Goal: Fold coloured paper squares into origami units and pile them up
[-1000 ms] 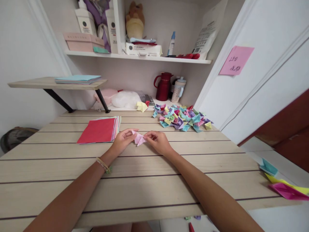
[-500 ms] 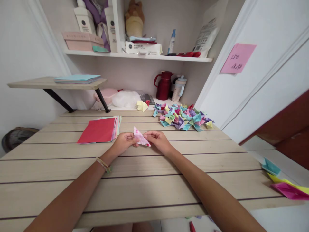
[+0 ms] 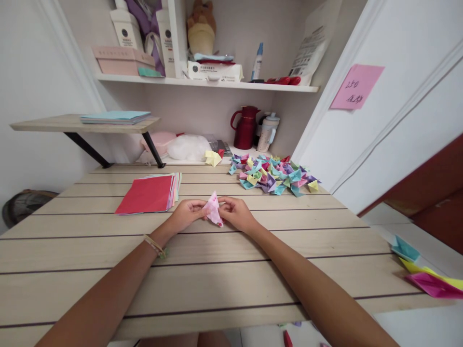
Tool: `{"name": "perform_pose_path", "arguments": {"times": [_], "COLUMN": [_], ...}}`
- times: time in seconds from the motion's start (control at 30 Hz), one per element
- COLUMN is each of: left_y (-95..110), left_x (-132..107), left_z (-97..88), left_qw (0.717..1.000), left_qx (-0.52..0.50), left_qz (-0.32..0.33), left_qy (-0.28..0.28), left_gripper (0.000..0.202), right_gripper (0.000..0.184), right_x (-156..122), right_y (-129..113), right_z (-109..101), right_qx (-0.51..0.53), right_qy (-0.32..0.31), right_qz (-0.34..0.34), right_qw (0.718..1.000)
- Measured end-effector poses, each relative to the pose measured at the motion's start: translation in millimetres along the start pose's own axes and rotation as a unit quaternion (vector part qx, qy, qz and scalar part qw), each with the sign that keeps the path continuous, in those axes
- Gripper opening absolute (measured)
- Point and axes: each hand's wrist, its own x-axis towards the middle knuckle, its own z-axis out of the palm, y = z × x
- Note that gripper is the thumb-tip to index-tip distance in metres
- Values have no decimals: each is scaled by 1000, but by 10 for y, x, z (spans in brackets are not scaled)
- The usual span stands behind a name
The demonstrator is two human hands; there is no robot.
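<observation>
Pink paper (image 3: 213, 208) spans left hand (image 3: 185, 213) and right hand (image 3: 237, 212) (both curled).

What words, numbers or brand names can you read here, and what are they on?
"250": handwritten on the pink note; its second line is unclear.
Too small or blurred to read: the print on the white packet, pink box, blue-capped bottle, white pump bottle and white bag.
No lettering visible: the folded pink paper.
</observation>
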Motion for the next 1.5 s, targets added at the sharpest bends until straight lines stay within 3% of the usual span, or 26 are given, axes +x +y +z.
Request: {"name": "perform_pose_path", "arguments": {"times": [0.23, 0.43, 0.53, 0.67, 0.8, 0.93, 1.07, 1.2, 1.33, 1.5], "left_y": [-24, 28, 48, 30, -21, -49, -21, 17, 33, 61], "left_x": [10, -16, -24, -17, 1, 6, 3, -2, -22, -50], "left_z": [34, 27, 29, 33, 19, 14, 19, 8, -9, 3], "left_qw": [996, 997, 996, 995, 993, 995, 992, 986, 990, 994], "left_qx": [-57, -60, -75, -72, -57, -26, -47, -29, -46, -37], "left_qz": [14, -42, -47, -22, -9, -1, 26, 49, 36, 28], "left_qy": [69, 23, 23, 59, 98, 98, 116, 157, 126, 103], "left_gripper": [32, 37, 43, 50, 45, 40, 46, 32, 37, 37], "right_gripper": [26, 23, 26, 30, 30, 31, 35, 46, 47, 29], "right_x": [12, 6, -6, -21, -12, 20, 38, 36, 37, 41], "right_y": [-35, -29, -19, -50, -59, 2, 29, 10, -2, -17], "right_z": [18, 12, 24, 19, 10, 20, 8, -41, -79, -83], "right_qx": [2, -23, -71, -80, -19, 30, 92, 127, 134, 102], "right_qy": [103, 167, 160, 107, 58, 70, 76, 30, 25, 71], "right_qz": [-45, -79, -98, -119, -75, -19, 4, 15, 9, -8], "right_qw": [994, 983, 980, 984, 995, 997, 993, 991, 991, 992]}}
